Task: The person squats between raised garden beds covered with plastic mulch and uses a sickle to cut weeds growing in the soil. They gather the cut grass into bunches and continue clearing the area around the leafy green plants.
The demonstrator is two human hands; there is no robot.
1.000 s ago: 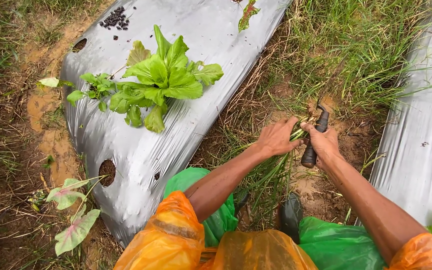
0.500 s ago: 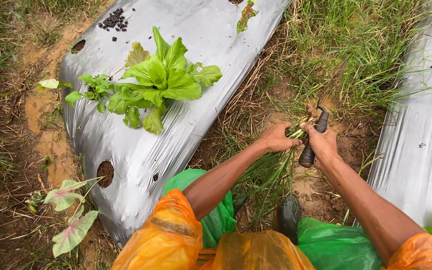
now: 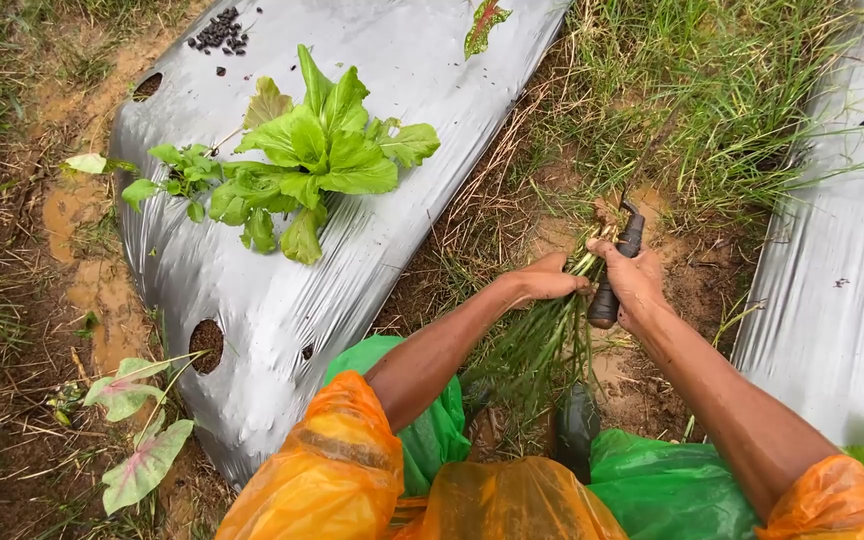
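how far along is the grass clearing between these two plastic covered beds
Partly done. Bare soil shows beside the hands. The left hand grips a grass bunch; the right hand holds a dark-handled tool against it. Thick grass stands uncut farther along the strip.

Tool blade (image 3: 620, 200) lost in grass beyond right hand (image 3: 634, 285); grass bunch (image 3: 550, 345) roots hidden under left hand (image 3: 544, 283).

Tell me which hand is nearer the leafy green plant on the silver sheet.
Left. The left hand grips a grass bunch in the furrow, down-right of the leafy plant. The right hand, holding a dark-handled tool, sits farther right.
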